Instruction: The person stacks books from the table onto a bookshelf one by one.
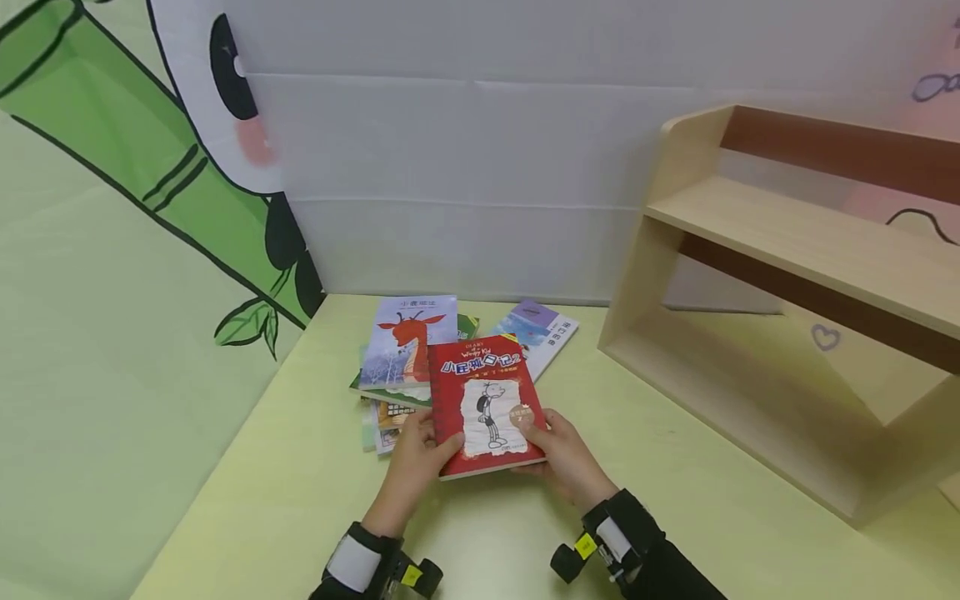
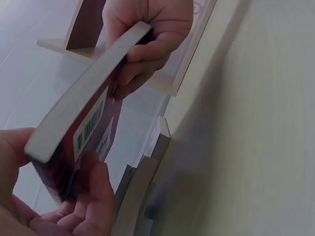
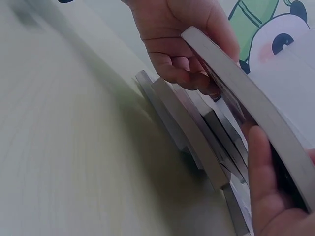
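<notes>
A red paperback book [image 1: 450,392] with a cartoon figure on its cover is held up over the table by both hands. My left hand [image 1: 416,462] grips its lower left edge, thumb on the cover and fingers beneath. On the lower right edge my right hand [image 1: 566,458] does the same, its thumb on the cover. In the left wrist view the book's back [image 2: 93,120] shows a barcode between the two hands. Just behind it lies a pile of books, topped by a purple-blue book [image 1: 393,350] with an orange deer.
Right of the pile, a blue and purple book [image 1: 551,329] lies slanted on the yellow table [image 1: 285,492]. A wooden two-level shelf [image 1: 750,433] stands on the right. Behind the table hangs a pale backdrop [image 1: 465,142] with a panda and bamboo drawing.
</notes>
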`<action>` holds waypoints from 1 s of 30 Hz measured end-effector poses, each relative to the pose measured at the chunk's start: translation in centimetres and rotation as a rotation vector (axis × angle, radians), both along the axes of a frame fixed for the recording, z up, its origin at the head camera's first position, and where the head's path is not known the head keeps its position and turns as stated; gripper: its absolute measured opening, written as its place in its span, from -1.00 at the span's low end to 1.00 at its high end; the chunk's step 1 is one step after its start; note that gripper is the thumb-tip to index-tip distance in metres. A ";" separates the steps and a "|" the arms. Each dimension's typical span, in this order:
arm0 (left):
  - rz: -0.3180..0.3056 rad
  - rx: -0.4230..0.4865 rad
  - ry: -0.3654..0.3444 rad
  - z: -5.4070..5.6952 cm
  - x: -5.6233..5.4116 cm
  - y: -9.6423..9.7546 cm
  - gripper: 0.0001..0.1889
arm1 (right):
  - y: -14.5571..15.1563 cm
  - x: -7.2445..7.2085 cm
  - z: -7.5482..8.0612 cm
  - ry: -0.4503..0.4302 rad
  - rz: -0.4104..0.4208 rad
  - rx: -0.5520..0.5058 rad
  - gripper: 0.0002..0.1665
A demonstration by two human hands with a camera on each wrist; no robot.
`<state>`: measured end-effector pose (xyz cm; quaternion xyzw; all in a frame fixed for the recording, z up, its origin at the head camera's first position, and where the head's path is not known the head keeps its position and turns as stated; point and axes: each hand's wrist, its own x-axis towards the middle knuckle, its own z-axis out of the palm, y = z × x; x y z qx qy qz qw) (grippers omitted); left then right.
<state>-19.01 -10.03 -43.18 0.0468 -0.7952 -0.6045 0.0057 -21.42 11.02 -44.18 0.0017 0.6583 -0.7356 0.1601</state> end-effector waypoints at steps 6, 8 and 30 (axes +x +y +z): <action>-0.035 0.150 -0.035 0.8 -1.4 0.3 -0.48 | 2.8 0.2 1.0 0.053 0.013 0.039 -0.35; -0.032 0.200 -0.033 1.1 -1.9 0.5 -0.51 | 4.0 0.3 1.6 0.081 0.040 0.062 -0.36; -0.326 0.361 -0.028 1.4 -1.8 5.0 -0.58 | 15.9 2.4 5.9 0.258 0.157 0.325 -0.39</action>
